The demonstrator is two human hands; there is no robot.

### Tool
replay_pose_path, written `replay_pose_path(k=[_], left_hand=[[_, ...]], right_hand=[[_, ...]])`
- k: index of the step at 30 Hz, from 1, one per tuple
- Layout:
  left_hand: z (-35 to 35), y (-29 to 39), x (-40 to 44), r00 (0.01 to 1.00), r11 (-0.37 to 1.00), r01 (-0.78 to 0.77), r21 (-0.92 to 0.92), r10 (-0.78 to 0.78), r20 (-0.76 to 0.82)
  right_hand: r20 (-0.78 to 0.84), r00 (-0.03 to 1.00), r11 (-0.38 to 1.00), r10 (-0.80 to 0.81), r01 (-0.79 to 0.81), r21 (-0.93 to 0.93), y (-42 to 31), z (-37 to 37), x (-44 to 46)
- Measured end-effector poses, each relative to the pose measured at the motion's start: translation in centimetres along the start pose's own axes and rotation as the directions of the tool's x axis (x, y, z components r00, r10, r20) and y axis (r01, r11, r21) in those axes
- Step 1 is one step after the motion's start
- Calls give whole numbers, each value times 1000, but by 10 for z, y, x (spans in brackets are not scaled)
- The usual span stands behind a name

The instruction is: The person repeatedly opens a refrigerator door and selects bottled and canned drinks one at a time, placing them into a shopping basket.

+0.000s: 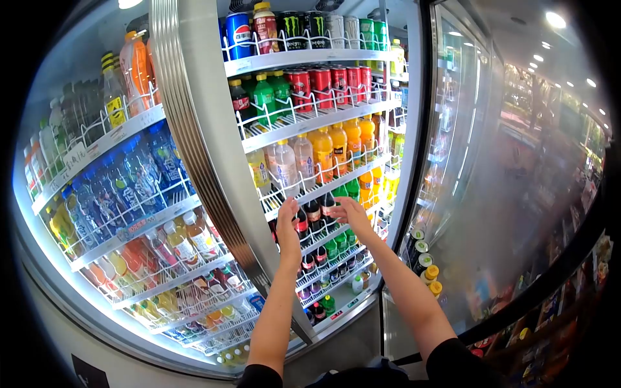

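Hands [288,227] apart, shelf edge [354,173] ahead, door [504,187] open

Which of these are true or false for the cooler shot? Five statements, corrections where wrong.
1. The left hand and right hand are raised near dark bottles. True.
2. Red cans share a shelf with green bottles. True.
3. The right hand grips a red can. False: it is open, below those cans.
4. Orange bottles stand one shelf below the red cans. True.
5. The blue can is on the lowest shelf. False: top shelf.
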State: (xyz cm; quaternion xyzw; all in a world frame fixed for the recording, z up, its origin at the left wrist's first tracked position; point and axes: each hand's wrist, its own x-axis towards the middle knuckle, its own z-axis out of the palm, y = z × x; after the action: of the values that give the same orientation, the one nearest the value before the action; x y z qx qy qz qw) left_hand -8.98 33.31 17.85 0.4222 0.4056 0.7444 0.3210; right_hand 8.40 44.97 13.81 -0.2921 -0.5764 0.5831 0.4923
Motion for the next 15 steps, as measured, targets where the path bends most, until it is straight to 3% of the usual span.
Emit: replay_pose_path(k=[4, 5, 8, 11, 12, 14, 15], left_hand=[[4, -18, 46, 995, 997, -56, -54, 52, -80], [3, -28, 58, 988, 990, -138, 26, 140, -60], [19, -17, 90, 990, 987, -126, -97, 119, -76], [26, -2, 116, 994, 970, -102, -222, 92, -58], [27, -2, 120, 993, 970, -108, -216, 97, -62], [35, 2, 144, 987, 970, 31, -242, -68, -143], [35, 0, 154, 994, 975, -24, -220, -1, -112]], right_hand=[[116, 993, 996, -22, 12, 92, -4, 19, 43], [126, 991, 996, -43, 33, 86, -6, 24, 52], [134, 991, 994, -3, -11, 107, -15, 39, 80], [159, 977, 990, -141, 136, 43, -10, 47, 105], [165, 976, 989, -143, 137, 49, -4, 49, 112], [179, 966, 983, -185, 178, 50, -2, 56, 133], [168, 974, 988, -154, 148, 46, -1, 59, 140]])
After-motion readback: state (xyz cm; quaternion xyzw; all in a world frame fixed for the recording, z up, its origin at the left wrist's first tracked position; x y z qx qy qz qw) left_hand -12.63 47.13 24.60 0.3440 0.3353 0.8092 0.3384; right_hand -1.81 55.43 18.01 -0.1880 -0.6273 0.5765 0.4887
